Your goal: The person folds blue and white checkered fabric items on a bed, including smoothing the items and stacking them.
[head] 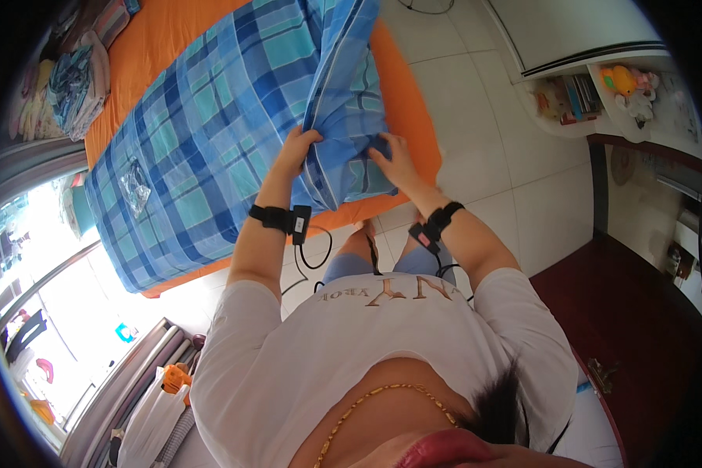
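A blue plaid quilt or duvet cover is spread over a bed with an orange sheet. Its near right part is turned back, showing a plainer blue underside and a long seamed edge. My left hand grips the cover at this folded edge, thumb on top. My right hand rests on the cloth to the right, near the bed's corner. Its thumb and forefinger are spaced apart on the fabric, and I cannot tell whether cloth is pinched by the other fingers. Each wrist wears a black strap with a small cabled box.
A clear plastic packet lies on the cover at left. Folded clothes and bedding are piled at the far left. White shelves with toys stand right, above the tiled floor. A dark red door is at lower right.
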A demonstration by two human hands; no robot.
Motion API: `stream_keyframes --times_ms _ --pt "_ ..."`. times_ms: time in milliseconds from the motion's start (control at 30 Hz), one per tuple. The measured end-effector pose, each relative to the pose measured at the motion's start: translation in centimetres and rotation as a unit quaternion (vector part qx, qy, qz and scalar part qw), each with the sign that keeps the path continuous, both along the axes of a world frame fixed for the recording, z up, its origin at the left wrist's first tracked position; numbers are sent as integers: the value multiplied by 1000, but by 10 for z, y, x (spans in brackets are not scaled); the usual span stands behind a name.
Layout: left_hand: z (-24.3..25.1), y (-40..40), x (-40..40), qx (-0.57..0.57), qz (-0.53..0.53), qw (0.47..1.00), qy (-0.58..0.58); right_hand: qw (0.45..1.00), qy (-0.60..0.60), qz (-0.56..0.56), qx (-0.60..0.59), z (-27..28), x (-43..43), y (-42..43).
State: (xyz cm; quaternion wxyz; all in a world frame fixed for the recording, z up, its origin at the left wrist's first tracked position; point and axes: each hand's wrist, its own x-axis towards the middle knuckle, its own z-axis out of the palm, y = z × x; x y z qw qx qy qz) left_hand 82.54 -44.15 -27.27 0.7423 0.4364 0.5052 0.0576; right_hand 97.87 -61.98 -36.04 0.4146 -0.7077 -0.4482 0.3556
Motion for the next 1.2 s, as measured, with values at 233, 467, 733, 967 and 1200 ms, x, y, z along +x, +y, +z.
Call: stream_keyframes --times_ms 233,467,733,967,1200 --pt "6 -31 77 -18 22 997 -66 867 484 -40 -109 -49 53 63" --pt "18 -62 173 -11 60 992 -114 792 595 -62 -124 -53 118 67" --pt "16 -111 295 201 -46 978 31 836 515 -92 -165 -89 253 -32" --pt "-62 -130 263 84 -242 965 51 786 553 -205 -184 -59 315 -63" --pt "-98 -139 129 14 -29 979 201 819 401 -95 -399 -104 327 -26"
